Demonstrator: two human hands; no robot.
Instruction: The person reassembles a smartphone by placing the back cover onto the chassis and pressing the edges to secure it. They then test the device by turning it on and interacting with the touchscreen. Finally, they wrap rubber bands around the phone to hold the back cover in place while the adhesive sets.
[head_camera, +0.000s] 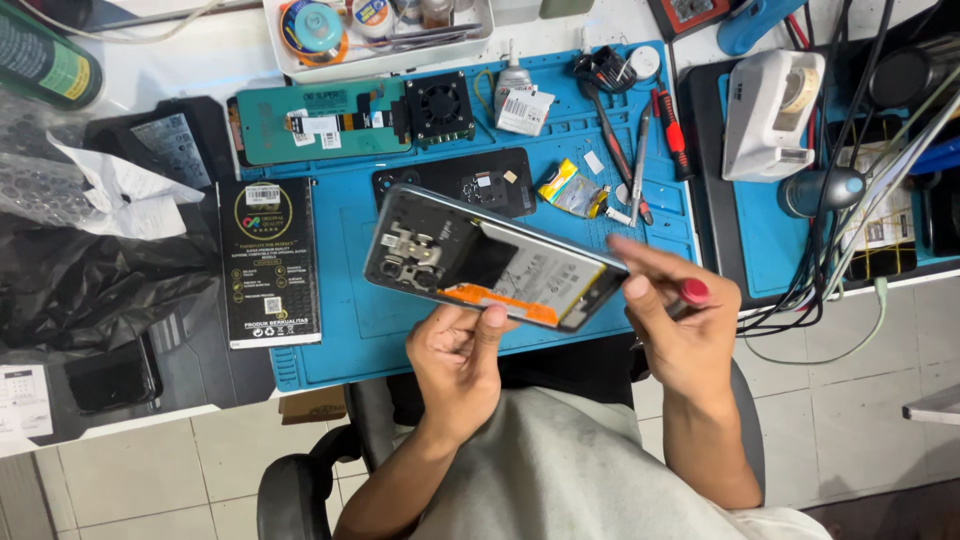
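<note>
Left hand (455, 360) palm-up, fingers curled, gripping opened phone (490, 260) from below over blue mat (340, 300). Right hand (670, 325) pinches red-tipped tool (690, 293) at phone's right end.

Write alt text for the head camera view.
A person's left hand holds an opened phone, insides showing, tilted above a blue work mat, while the right hand grips a red-capped tool at the phone's end. Screwdrivers, a small fan and phone parts lie on the mat.
</note>
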